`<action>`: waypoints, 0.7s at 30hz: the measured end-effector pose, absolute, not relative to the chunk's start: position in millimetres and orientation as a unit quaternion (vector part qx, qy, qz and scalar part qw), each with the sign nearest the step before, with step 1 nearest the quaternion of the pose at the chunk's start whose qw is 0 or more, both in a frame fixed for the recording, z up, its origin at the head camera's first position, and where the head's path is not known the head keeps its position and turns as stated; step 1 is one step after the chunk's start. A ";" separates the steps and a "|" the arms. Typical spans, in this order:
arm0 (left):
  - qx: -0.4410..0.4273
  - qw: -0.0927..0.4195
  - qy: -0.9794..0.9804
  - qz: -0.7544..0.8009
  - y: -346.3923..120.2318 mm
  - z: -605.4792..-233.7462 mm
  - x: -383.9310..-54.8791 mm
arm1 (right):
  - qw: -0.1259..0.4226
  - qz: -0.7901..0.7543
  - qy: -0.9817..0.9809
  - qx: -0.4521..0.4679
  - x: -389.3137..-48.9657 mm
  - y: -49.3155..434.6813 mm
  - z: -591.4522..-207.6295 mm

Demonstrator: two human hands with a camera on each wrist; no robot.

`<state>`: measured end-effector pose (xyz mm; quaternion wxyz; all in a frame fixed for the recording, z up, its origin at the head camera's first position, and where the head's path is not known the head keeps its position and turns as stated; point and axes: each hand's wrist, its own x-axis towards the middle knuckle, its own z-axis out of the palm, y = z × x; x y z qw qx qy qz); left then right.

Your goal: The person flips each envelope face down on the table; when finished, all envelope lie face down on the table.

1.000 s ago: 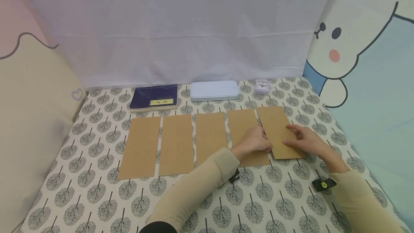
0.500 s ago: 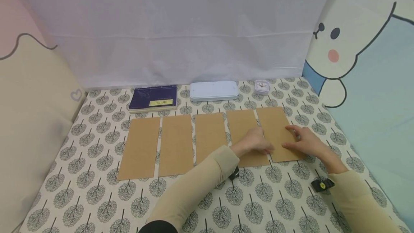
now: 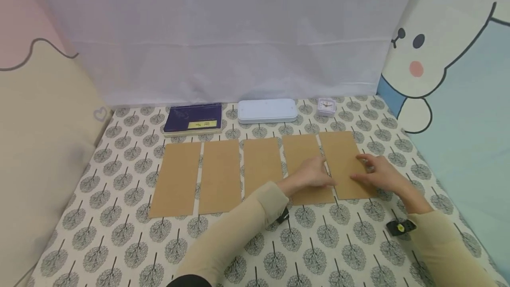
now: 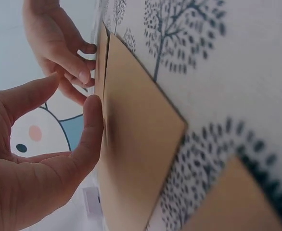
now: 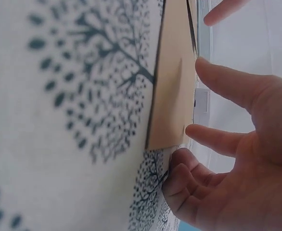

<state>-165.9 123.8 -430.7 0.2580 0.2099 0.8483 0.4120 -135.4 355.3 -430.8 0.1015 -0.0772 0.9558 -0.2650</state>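
Several flat brown kraft-paper rectangles lie side by side in a row on the table. My left hand (image 3: 312, 172) is over the second rectangle from the right (image 3: 301, 145), its thumb and index finger spread apart; the left wrist view shows nothing between them. At the right end of the row, my right hand (image 3: 380, 173) rests its thumb and index fingertips on or just above the rightmost rectangle (image 3: 338, 154), near its right edge. In the right wrist view, the other fingers of this hand (image 5: 247, 154) are loosely bent beside the paper.
Along the back stand a dark blue book (image 3: 187, 116), a white pencil case (image 3: 267, 110) and a small lilac clock (image 3: 326, 107). A tree-print cloth (image 3: 131, 251) covers the table. A white curtain (image 3: 239, 34) hangs behind, and printed cloth walls (image 3: 470, 123) close both sides.
The rightmost rectangle's near edge has come down flat and slightly nearer me. My left fingers have left its left edge and spread apart. My right hand has hardly moved.
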 end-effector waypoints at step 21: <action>0.188 0.199 0.847 0.455 -7.6 -429.5 -174.9 | 0.032 -0.227 0.971 -0.062 -138.6 355.5 -421.5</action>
